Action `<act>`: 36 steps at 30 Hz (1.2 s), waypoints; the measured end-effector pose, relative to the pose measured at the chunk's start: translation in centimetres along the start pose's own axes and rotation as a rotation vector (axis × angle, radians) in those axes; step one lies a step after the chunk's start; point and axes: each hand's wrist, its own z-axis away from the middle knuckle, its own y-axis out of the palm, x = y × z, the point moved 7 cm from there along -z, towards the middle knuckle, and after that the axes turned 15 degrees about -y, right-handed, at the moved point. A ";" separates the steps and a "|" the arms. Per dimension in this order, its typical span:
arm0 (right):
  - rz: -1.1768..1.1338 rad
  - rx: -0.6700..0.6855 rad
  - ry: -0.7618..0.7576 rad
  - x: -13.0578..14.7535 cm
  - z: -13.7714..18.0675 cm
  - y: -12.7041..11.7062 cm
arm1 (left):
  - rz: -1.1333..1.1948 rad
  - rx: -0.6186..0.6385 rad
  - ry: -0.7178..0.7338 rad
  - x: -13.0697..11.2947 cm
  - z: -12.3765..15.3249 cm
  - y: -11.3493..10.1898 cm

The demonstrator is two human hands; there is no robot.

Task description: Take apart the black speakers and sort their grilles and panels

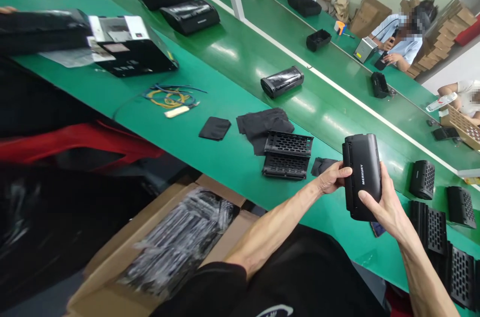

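Observation:
Both hands hold a black speaker housing (365,172) marked "MERKURY", raised above the green bench. My left hand (333,177) grips its left edge, thumb on the near face. From the right and below, my right hand (388,207) wraps round it, thumb across the front. Two perforated black grilles (287,158) lie on the bench left of my left hand. Behind them is a stack of thin black sheets (262,124), and a smaller sheet pile (215,128) sits farther left. Part of another black sheet (321,165) shows just behind my left wrist.
A green conveyor belt (240,62) beyond the bench carries several black housings, including a glossy one (283,81). More grilles (437,229) lie at right. A cardboard box (123,242) of wrapped parts stands below left. Co-workers sit across the belt. A black-and-white machine (135,52) and cables (168,97) are at left.

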 end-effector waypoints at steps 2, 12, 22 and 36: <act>0.002 -0.002 0.001 0.3 0.1 0.1 | -0.005 -0.007 -0.003 0.0 0.0 0.0; 0.019 -0.056 -0.040 0.5 0.2 0.2 | -0.091 -0.149 0.106 -0.8 0.4 0.3; 0.034 -0.089 0.002 -0.1 0.1 0.0 | 0.008 -0.048 0.134 -0.1 -0.9 2.8; 0.073 -0.804 -0.072 -3.7 4.5 2.7 | 0.110 -0.318 0.216 0.0 -0.4 0.9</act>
